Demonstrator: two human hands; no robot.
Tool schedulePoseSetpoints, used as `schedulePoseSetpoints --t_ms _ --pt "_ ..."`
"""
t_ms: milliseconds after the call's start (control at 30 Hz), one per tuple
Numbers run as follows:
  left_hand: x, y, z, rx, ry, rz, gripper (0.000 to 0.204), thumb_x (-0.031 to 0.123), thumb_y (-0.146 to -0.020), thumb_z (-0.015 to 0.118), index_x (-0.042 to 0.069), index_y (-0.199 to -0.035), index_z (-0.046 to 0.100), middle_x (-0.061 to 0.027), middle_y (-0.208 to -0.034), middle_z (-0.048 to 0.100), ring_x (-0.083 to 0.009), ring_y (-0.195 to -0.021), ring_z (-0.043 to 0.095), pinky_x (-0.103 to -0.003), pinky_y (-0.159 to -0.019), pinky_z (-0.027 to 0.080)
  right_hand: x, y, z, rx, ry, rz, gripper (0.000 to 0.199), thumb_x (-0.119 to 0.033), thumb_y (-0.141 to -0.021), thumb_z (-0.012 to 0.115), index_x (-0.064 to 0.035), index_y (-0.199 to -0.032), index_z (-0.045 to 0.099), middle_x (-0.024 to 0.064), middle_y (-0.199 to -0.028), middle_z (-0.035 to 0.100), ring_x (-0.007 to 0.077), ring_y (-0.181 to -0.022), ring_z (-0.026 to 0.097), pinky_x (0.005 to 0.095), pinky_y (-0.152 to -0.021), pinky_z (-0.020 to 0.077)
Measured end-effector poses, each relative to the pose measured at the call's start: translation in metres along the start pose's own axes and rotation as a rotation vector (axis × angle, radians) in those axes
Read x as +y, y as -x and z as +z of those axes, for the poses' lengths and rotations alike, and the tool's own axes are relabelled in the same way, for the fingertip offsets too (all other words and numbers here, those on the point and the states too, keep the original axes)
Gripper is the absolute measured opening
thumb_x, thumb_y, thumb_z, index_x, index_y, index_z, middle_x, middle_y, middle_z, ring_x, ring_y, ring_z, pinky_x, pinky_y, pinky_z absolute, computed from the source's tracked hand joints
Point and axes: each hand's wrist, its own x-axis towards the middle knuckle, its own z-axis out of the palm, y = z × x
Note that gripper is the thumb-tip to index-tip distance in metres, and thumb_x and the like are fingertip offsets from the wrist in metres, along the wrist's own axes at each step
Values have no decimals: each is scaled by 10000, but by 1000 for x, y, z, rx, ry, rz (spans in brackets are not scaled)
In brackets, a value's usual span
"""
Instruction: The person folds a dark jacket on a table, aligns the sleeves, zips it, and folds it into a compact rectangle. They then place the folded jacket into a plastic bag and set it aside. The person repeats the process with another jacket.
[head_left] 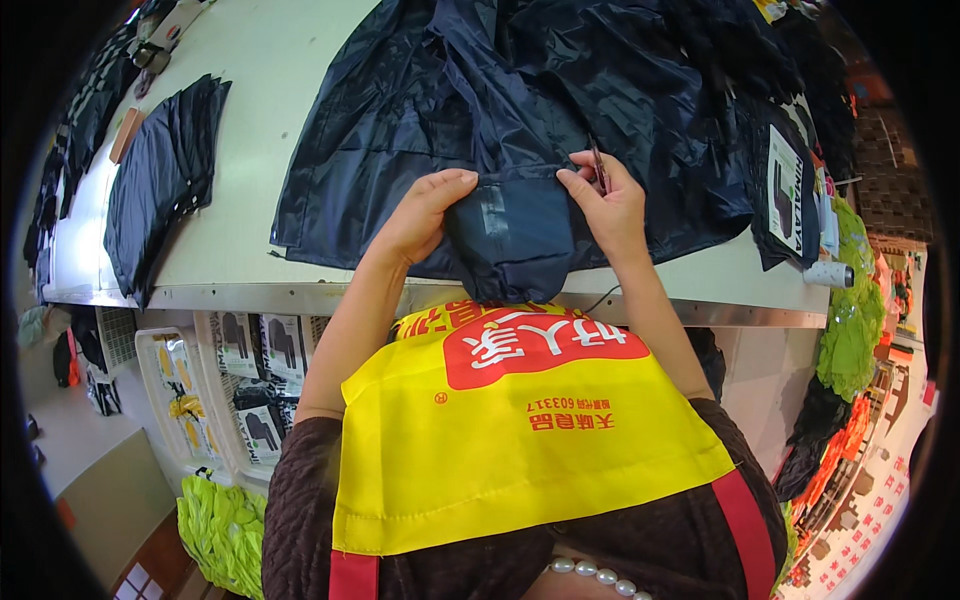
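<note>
A shiny navy garment (380, 150) is spread over the far part of the table, with one narrow end drawn toward me and hanging over the front edge. My left hand (424, 212) is closed, pinching the left side of that end's seam between thumb and fingers. On the right side of the same seam, my right hand (612, 208) pinches the cloth with its thumb and forefinger. Slim dark thread snips (599, 168) rest within the fingers of my right hand, blades pointing away from me. Between both hands the cloth lies fairly flat, with a pale shiny patch on it.
Folded dark pieces (165, 180) are stacked on the table's left. At its right end lie packaged garments (786, 195) and a thread spool (829, 274). White baskets (206, 400) with packages stand below the metal table edge (230, 297). Bright green cloth (222, 530) is lower left.
</note>
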Motion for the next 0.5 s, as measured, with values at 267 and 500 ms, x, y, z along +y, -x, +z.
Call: schedulePoseSetpoints --t_ms 267,500 --pt "10 7 20 61 -79 100 190 170 -881 543 20 -899 659 -9 -841 647 -74 -770 569 -209 -711 433 -39 -8 17 -320 302 -418 221 -144 -736 722 -46 -926 664 87 -862 629 245 -686 618 299 -617 499" --pt "3 10 28 76 -47 102 200 155 -872 547 1 -883 674 -30 -833 667 -78 -755 585 -207 -708 437 -50 -11 12 -333 430 -528 191 -123 -748 702 -49 -918 654 95 -843 627 251 -684 621 302 -610 498"
